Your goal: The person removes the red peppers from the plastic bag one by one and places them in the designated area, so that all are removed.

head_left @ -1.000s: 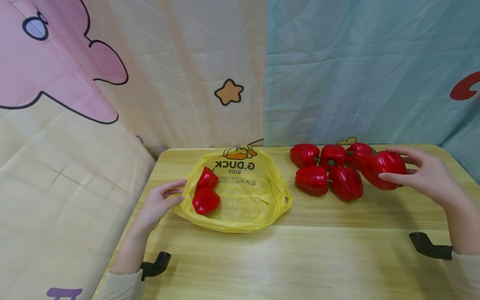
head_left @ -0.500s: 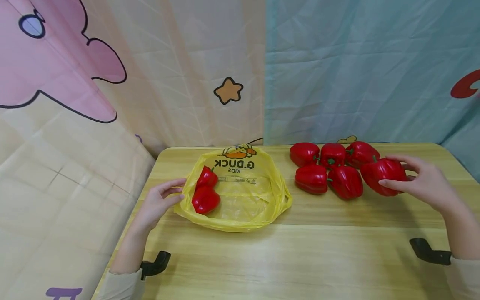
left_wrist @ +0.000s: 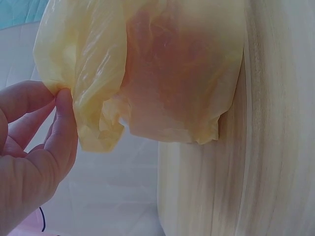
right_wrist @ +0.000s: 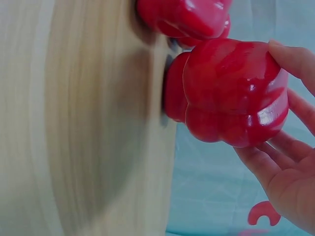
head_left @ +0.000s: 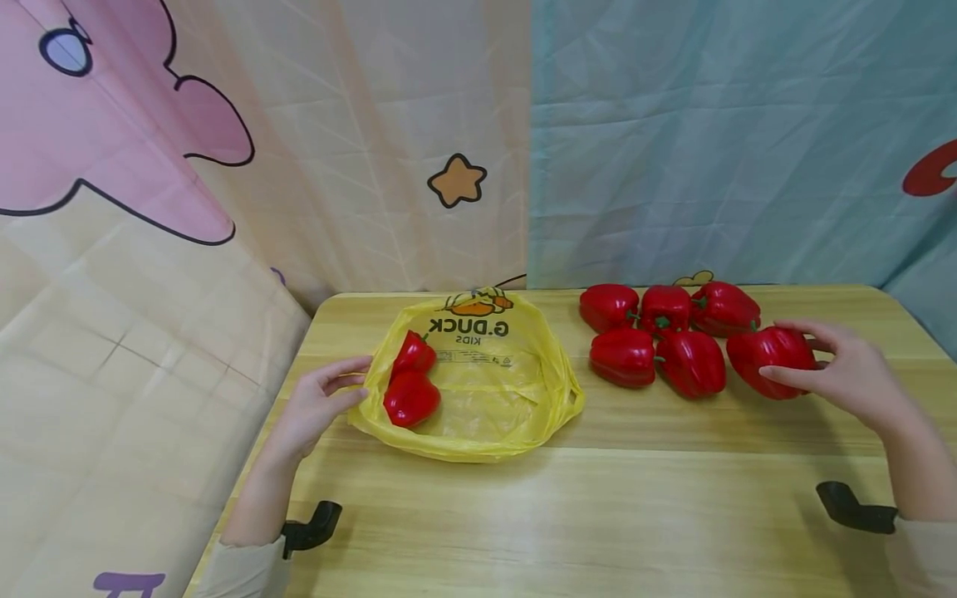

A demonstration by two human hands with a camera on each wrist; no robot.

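Note:
My left hand pinches the left rim of a yellow plastic bag, which lies with its mouth spread wide. Inside, against the bag's left side, are two red bell peppers. In the left wrist view, thumb and fingertips squeeze the thin film. Over on the right, my right hand grips a red bell pepper between thumb and fingers. The right wrist view shows this bell pepper off the table, with other peppers behind it.
Several more red bell peppers lie close together on the wooden table, between the bag and my right hand. A printed curtain hangs along the table's back edge, and a light cloth is at the left.
My right hand has brought the gripped bell pepper slightly toward me, clear of overlapping the pepper behind it. The left hand and the bag have stayed in place.

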